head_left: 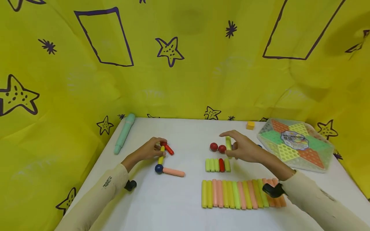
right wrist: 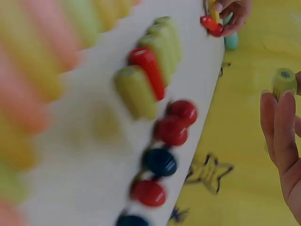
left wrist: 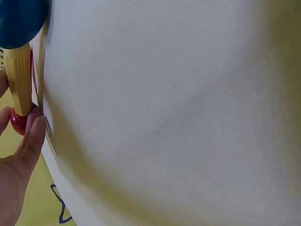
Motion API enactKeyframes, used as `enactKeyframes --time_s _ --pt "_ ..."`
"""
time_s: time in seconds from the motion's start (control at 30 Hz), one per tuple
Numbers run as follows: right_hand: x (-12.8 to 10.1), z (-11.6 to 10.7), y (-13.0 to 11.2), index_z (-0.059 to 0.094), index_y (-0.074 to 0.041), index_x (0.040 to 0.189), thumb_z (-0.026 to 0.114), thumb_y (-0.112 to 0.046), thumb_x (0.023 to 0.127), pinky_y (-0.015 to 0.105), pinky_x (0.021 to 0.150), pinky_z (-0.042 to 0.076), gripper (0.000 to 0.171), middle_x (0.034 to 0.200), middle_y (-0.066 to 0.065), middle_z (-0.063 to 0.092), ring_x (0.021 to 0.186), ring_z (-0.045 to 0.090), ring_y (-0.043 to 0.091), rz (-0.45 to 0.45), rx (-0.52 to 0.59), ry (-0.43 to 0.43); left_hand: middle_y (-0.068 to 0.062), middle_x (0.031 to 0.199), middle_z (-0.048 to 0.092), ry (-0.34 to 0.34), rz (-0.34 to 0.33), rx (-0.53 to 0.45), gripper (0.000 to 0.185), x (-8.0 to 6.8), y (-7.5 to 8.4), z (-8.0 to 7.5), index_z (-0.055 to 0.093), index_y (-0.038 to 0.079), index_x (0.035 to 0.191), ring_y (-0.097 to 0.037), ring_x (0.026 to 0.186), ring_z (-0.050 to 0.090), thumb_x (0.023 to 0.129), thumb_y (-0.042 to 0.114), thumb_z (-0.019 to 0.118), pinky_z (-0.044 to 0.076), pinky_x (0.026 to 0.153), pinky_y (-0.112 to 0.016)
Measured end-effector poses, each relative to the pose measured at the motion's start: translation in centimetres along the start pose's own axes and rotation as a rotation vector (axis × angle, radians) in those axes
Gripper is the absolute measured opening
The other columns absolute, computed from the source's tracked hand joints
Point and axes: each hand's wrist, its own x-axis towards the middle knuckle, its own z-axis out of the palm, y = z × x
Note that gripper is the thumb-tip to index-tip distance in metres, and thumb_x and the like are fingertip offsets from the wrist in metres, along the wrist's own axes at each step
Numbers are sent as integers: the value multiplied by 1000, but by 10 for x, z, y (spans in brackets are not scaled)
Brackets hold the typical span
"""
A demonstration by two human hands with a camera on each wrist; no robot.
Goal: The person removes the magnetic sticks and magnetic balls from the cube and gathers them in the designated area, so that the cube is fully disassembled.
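Note:
On the left of the table, my left hand [head_left: 151, 148] holds the joint of a small ball-and-rod figure, its fingers about the red ball [left wrist: 19, 121] and the end of a yellow magnetic rod [left wrist: 19, 80]. A short red rod [head_left: 169, 149] also meets that ball. At the yellow rod's near end sits a blue ball [head_left: 159, 168], with a pink rod [head_left: 173, 172] running right from it. My right hand [head_left: 242, 146] pinches a short light-green magnetic rod [right wrist: 284, 84] above the table, a round metal spot showing in its end.
Red balls [head_left: 214, 147] and blue ones form a row by my right hand. Nearer lie short green rods [head_left: 212, 165] with one red rod [head_left: 221, 165], then a row of long rods [head_left: 228, 194]. A hexagonal game board [head_left: 295, 144], an orange cube [head_left: 250, 125] and a mint tube [head_left: 124, 134] stand farther back.

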Motion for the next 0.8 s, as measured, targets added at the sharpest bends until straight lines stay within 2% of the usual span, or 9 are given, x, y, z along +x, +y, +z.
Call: enactKeyframes --time_s 0.1,0.23,0.3,0.37,0.47,0.53,0.6,0.7,0.8 --pt "-47 -12 19 43 -5 145 70 -4 89 31 55 53 62 147 25 37 63 59 13 61 2 47 -21 140 46 4 -23 -4 58 -2 -1 0 50 4 143 -41 122 58 92 19 74 53 99 -47" --pt "-110 -25 51 39 -2 147 74 -9 88 29 53 50 69 148 28 34 64 59 11 165 30 92 -22 140 46 0 -12 6 59 2 0 2 50 4 143 -42 122 58 92 21 75 53 98 -48" --pt "-137 -28 68 36 0 147 73 -9 89 27 51 46 69 147 31 33 60 56 10 186 56 98 -23 140 46 -3 -5 11 59 1 -1 3 49 4 143 -43 122 58 93 22 74 53 98 -49" --pt "-156 -31 84 35 5 146 72 -7 90 27 49 43 68 143 33 34 54 53 9 165 68 96 -23 139 45 2 -5 17 59 -1 -1 3 49 4 143 -44 122 57 93 23 73 52 99 -51" --pt "-176 -31 105 35 9 142 70 -3 91 27 46 41 63 144 6 43 50 47 5 105 78 84 -24 139 43 3 -22 14 58 -3 -2 3 49 6 143 -45 123 57 93 23 73 52 99 -51" --pt "-183 -29 116 36 10 140 71 -3 90 26 46 41 61 137 -14 45 50 47 2 69 69 79 -24 140 42 2 -27 7 58 -4 -1 3 50 6 143 -46 124 56 93 22 74 52 99 -51" --pt "-186 -27 122 38 9 139 72 -5 90 24 45 40 62 132 -20 45 51 45 -1 64 47 69 -25 140 42 3 -28 7 58 -4 0 2 50 6 143 -47 124 56 93 23 74 52 98 -51" --pt "-187 -23 125 40 5 141 75 -10 89 23 47 42 65 138 7 46 53 47 -1 83 -8 63 -26 140 41 1 -13 7 58 -3 2 2 49 5 143 -48 124 55 94 22 73 52 98 -52" --pt "-187 -21 124 41 4 143 78 -15 87 23 49 43 69 128 31 43 55 49 0 120 -67 68 -25 141 42 -4 -8 9 58 -2 4 1 49 4 143 -47 124 55 93 21 73 51 100 -52"
